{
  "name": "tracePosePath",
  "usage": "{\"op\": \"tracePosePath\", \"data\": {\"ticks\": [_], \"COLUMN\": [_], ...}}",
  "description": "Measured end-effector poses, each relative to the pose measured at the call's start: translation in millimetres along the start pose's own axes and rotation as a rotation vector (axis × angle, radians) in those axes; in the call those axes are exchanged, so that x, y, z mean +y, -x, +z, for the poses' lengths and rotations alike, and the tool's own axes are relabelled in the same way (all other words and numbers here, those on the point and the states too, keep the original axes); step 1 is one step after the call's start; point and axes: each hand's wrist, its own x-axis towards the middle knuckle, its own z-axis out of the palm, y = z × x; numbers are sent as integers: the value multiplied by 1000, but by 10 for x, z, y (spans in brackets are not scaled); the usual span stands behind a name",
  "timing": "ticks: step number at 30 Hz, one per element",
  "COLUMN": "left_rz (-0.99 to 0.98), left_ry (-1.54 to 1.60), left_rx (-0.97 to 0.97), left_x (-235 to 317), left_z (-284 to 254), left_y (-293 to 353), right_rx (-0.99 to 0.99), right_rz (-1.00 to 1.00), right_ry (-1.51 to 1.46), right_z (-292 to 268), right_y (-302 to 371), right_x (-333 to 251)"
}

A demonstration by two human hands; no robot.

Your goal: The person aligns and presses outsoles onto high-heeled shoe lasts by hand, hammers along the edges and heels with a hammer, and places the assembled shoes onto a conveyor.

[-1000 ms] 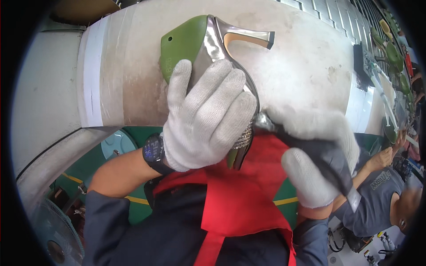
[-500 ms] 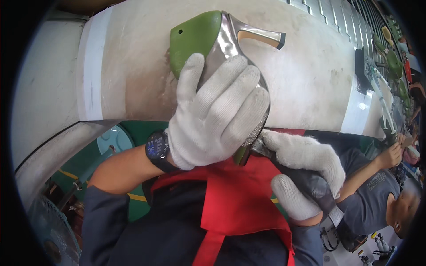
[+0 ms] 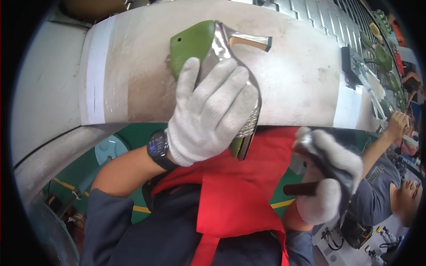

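Observation:
A silver high-heeled shoe [image 3: 220, 48] on a green shoe last [image 3: 191, 42] lies on its side, heel pointing right. My left hand [image 3: 213, 108], in a white knit glove, is wrapped over its middle and hides much of it. Glittery trim shows below my fingers, and the toe end hangs past the near edge of the worktop. Off to the right, apart from the shoe, my right hand [image 3: 330, 177] is gloved too and smeared by motion. It grips a dark-handled metal tool [image 3: 319, 159]; a brown rod-like part sticks out to the left, and its exact kind is unclear.
The pale worktop [image 3: 297, 84] has white strips at both ends. Metal slats [image 3: 306, 17] run behind it, and more green lasts [image 3: 382, 57] stand at far right. A co-worker [image 3: 377, 190] sits to my right. At lower left are a fan [image 3: 49, 235] and a light-blue stool [image 3: 111, 148].
My right hand has drawn the tool away from the shoe's toe, to the right and slightly down. My left hand still holds the shoe, which has shifted slightly left in view.

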Motion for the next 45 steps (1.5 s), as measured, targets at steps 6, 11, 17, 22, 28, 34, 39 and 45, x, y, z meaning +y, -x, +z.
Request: {"op": "tracePosePath", "data": {"ticks": [6,11,17,22,28,34,39,45], "left_rz": [-66,-18,-103,-25,-23,-9,-62,-76], "left_ry": [-35,2,7,-73,-41,-50,9,203], "left_rx": [-77,-21,-38,-5,74,39,-46,-337], "left_x": [0,-18,47,-14,-10,-36,-14,-546], "left_z": [-18,-8,21,102,141,91,-56,-424], "left_y": [8,36,-151,-113,-59,-53,-126,-387], "right_rx": [-323,-327,-226,-324,-434,-540,-605,-132], "right_rz": [164,205,230,360,497,582,188,236], "right_ry": [149,88,161,226,133,306,206,102], "right_z": [-44,37,120,143,67,209,620,544], "right_y": [-303,-125,-277,-527,-932,-1356,-1326,-1405], "right_x": [330,224,200,67,118,191,380,280]}}
